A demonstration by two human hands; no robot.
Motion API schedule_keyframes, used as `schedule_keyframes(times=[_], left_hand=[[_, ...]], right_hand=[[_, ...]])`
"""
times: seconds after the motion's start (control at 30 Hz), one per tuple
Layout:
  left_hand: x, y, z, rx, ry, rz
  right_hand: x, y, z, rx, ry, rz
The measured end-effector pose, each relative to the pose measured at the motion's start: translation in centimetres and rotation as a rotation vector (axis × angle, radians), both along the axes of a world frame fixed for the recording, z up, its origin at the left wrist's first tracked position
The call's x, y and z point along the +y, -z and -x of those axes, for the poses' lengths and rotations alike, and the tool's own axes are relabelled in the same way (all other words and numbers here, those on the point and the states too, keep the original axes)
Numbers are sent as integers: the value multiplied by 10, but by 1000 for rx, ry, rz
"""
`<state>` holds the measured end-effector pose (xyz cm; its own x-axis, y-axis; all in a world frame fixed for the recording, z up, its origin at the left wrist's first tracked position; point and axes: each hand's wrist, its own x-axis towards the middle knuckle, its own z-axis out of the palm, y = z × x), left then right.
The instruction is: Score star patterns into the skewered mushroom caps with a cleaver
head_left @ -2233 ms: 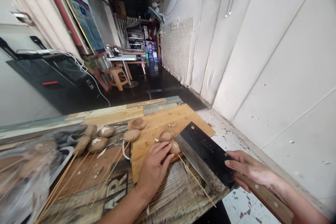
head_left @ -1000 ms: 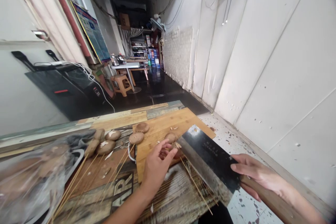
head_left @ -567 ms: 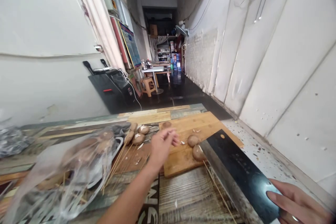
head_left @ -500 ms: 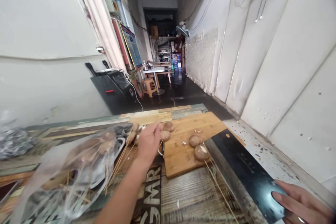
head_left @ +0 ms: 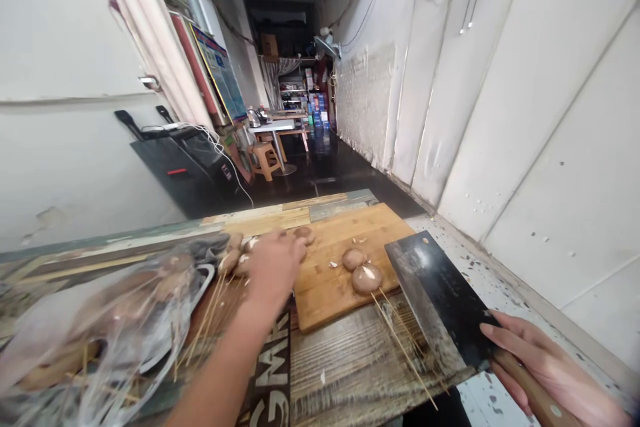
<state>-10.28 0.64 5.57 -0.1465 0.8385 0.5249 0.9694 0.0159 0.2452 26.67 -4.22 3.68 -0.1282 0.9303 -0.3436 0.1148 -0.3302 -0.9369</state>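
My right hand grips the wooden handle of a big black cleaver, whose blade lies low over the table's right side. On the wooden cutting board lie two brown mushrooms, the nearer one on a thin bamboo skewer. My left hand reaches over the board's left edge onto a cluster of skewered mushrooms. I see only the back of that hand, blurred, with its fingers hidden. Another mushroom lies just beyond it.
A clear plastic bag with mushrooms lies over a metal tray at the left. The patterned wooden table ends near the white wall on the right. Behind it a black appliance stands, with a small table and stool down the corridor.
My left hand let go of the mushroom beside the cleaver and moved left to the skewered mushrooms. My right hand kept the cleaver. The camera swung left and back.
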Motion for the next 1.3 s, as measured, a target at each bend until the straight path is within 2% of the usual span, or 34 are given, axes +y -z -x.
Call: schedule_keyframes(times=[0.07, 0.1, 0.2, 0.33, 0.57, 1.0, 1.3], left_hand=[[6, 12, -38, -87, 176, 61], [10, 20, -53, -171, 219, 111], [20, 40, -78, -305, 224, 211], [27, 55, -70, -356, 251, 189], [26, 64, -63, -460, 295, 135], [25, 64, -67, -579, 304, 98], [27, 67, -67, -607, 326, 94]], right_hand=[[8, -6, 4, 42, -112, 14], [13, -8, 6, 51, -170, 20], [27, -13, 11, 21, -242, 63], [40, -17, 18, -20, -259, 93], [52, -31, 26, -98, -274, 118], [60, -48, 34, -174, -367, 96], [61, -45, 29, -176, -389, 114]])
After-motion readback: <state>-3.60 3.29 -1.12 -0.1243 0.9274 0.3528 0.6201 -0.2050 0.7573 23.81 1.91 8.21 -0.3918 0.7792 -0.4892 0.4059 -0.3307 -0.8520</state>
